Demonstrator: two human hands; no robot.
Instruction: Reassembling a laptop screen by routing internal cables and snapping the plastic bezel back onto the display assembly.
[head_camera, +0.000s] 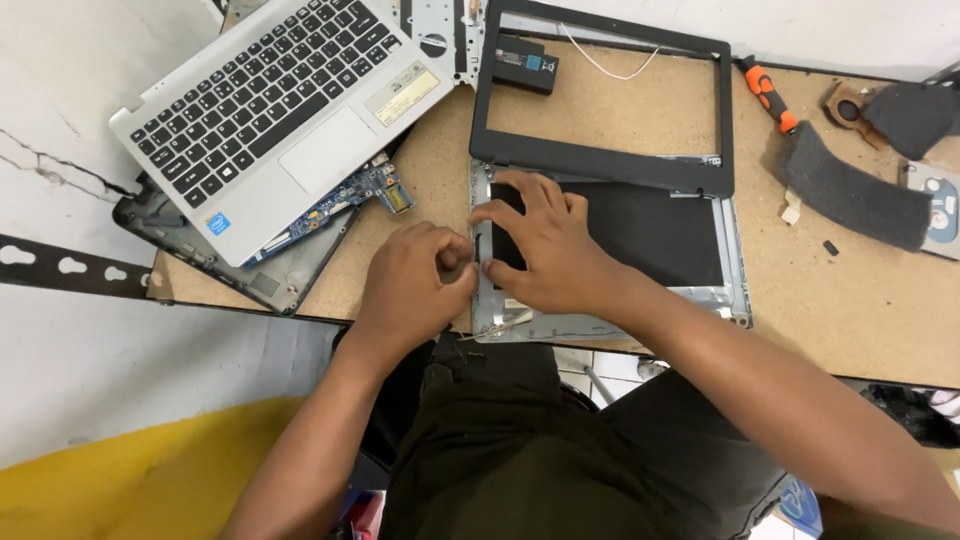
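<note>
Fingers (455, 255) of the left hand (415, 285) bunched together in a pinch at the left edge of the dark screen panel (650, 230), on what cannot be told; fingers (505, 212) of the right hand (545, 250) spread apart, pressing flat on the panel's left end. Sits in its silver lid shell (738, 275) at the front edge of the chipboard table (860, 310), near the middle. Calls, by the look of it, for a light, even press from the flat hand so the thin panel stays seated without flexing, and for small, patient work from the pinch, keeping clear of the shell's thin rim. Just behind the panel, touching it, a black bezel frame (600, 160); toward the back left corner, a silver keyboard deck (270, 110) tilted over a grey base with a blue circuit board (350, 195) showing, overhanging the table's left edge. Near the back right, an orange-handled screwdriver (768, 95) and dark foam pads (850, 190). Beyond the left edge, a cracked white wall (80, 330) and a patch of yellow (130, 490) below.
</note>
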